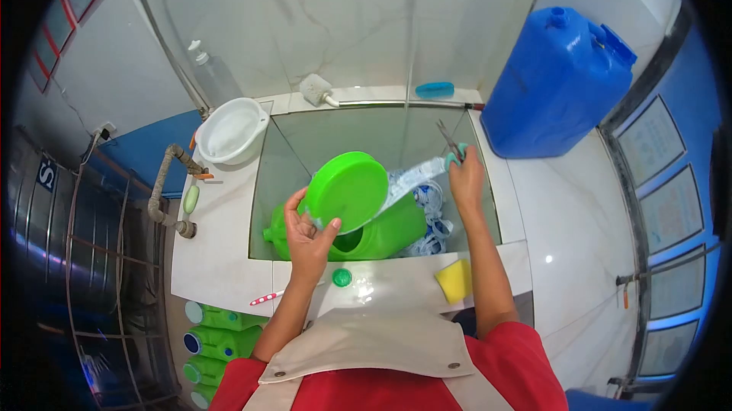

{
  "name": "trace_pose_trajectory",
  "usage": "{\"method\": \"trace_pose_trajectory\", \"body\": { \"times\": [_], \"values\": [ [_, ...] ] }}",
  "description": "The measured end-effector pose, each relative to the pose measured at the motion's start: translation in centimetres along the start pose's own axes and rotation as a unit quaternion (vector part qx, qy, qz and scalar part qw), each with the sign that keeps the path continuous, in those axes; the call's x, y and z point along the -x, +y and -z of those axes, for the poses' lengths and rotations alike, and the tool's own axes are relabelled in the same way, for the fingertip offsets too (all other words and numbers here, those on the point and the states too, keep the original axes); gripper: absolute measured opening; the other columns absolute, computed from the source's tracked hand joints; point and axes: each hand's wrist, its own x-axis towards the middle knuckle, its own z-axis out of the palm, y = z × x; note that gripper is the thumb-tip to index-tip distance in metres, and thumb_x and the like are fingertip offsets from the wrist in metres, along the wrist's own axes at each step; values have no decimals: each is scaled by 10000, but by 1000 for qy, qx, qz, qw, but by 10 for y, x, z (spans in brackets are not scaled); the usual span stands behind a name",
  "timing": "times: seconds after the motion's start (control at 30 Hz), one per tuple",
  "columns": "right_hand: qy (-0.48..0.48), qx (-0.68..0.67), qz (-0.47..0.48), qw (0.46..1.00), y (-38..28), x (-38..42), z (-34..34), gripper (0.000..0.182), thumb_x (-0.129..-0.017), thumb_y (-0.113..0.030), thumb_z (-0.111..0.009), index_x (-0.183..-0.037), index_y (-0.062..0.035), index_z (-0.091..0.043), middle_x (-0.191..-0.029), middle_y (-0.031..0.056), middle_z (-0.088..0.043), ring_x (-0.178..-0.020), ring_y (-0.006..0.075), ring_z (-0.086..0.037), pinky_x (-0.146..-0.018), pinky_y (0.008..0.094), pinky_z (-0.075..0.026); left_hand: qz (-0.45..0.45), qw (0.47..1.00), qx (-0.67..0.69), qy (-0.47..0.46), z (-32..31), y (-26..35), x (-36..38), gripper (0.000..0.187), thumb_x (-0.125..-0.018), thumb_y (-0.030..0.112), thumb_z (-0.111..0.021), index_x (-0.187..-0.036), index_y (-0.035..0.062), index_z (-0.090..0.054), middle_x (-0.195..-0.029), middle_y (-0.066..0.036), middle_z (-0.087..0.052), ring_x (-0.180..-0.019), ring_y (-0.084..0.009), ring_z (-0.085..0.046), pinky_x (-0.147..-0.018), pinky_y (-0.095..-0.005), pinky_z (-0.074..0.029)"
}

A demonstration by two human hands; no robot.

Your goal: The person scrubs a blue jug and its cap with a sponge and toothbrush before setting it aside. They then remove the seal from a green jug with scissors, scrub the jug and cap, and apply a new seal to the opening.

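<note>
My left hand point(306, 242) is closed on the edge of a round, bright green lid point(349, 191), tilted over the sink basin point(305, 129). In my closed right hand point(467, 176) is a pair of scissors point(447, 136) with teal handles, blades pointing up and away. A whitish printed plastic strip point(414, 178) stretches from the lid's edge to my right hand. Below the lid, a green jug point(398, 229) lies on its side in the basin, its opening partly covered by my left hand and the lid. Crumpled printed plastic strips point(433, 220) are heaped beside the jug.
A large blue jerrycan point(553, 87) stands at right. Along the front ledge are a yellow sponge point(454, 281), green cap point(342, 277) and toothbrush point(267, 298). A white basin point(230, 130) and pipe faucet point(164, 182) are at left; green jugs point(225, 342) sit below.
</note>
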Motion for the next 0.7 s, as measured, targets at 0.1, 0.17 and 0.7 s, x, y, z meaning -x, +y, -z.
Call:
{"method": "trace_pose_trajectory", "body": {
  "times": [0.1, 0.17, 0.7],
  "values": [
    [-10, 61, -8, 998, 10, -10, 2, 234, -785, -41, -610, -985, 22, -507, -857, 253, -618, -848, 437, -594, -716, 485, -451, -17, 1000, -25, 9, 10, -19, -6, 536, -814, -93, -591, -1266, 20, -326, -1111, -136, -556, -1064, -180, -552, -915, -295, -437],
    [34, 81, -2, 996, 11, -19, 11, 222, -789, -45, -613, -976, 24, -514, -863, 264, -612, -847, 437, -591, -713, 488, -448, -8, 1000, 0, 19, 7, -21, -9, 503, -817, -85, -589, -1245, 23, -348, -1082, -116, -559, -1035, -165, -551, -897, -286, -435],
    [-130, 315, -16, 940, 34, -3, 62, 318, -823, -215, -624, -961, 47, -509, -788, 241, -636, -746, 444, -615, -651, 505, -495, 27, 999, 3, 29, 34, -11, -73, 219, -863, 34, -580, -1061, 36, -487, -987, -52, -593, -871, -102, -568, -787, -250, -463]
  ]
}}
